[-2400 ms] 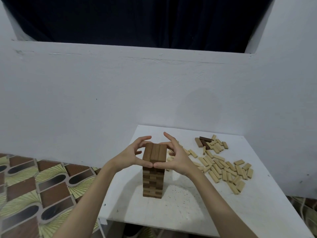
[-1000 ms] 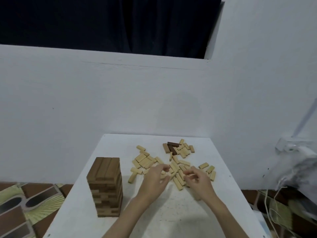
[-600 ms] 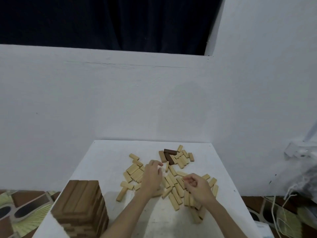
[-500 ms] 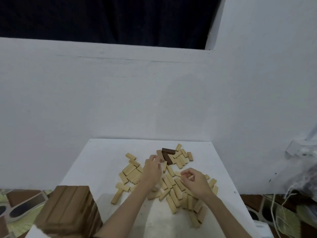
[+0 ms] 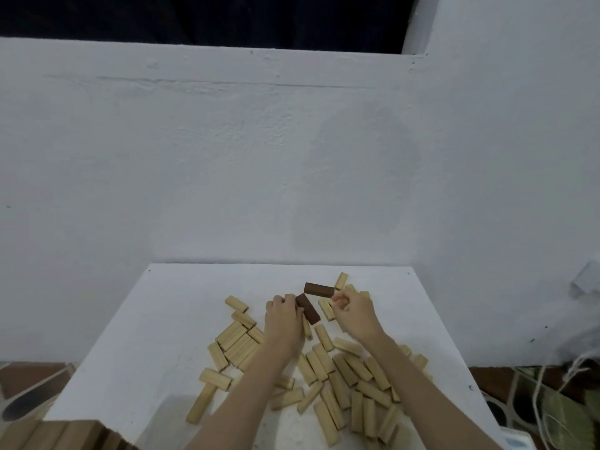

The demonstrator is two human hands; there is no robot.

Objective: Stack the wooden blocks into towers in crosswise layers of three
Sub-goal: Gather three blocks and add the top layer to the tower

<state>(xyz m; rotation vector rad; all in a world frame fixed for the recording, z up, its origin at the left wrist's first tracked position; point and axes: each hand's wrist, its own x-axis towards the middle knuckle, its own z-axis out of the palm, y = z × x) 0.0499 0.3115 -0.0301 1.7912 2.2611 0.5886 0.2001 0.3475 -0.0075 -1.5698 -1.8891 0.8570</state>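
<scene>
The left hand (image 5: 283,318) lies with its back up among the loose blocks, its fingers curled at the near end of a dark brown block (image 5: 307,308); whether they really grip this block or only touch it, I cannot tell. The right hand (image 5: 352,311) is just to the right of it, raised a little, with thumb and forefinger pinched together and the other fingers curled. If something small is between the fingertips, it is hidden. A second dark brown block (image 5: 319,289) lies flat just beyond both hands, touching neither.

Around and under the forearms many light wooden blocks (image 5: 341,381) are scattered flat on the white bench (image 5: 156,323), in all directions, some side by side in small groups. At the lower left corner of the view stands the top of a tower (image 5: 61,436) of brown blocks, mostly cut off. Behind the bench is a white wall (image 5: 201,164), with a dark curtain (image 5: 207,17) above it.
</scene>
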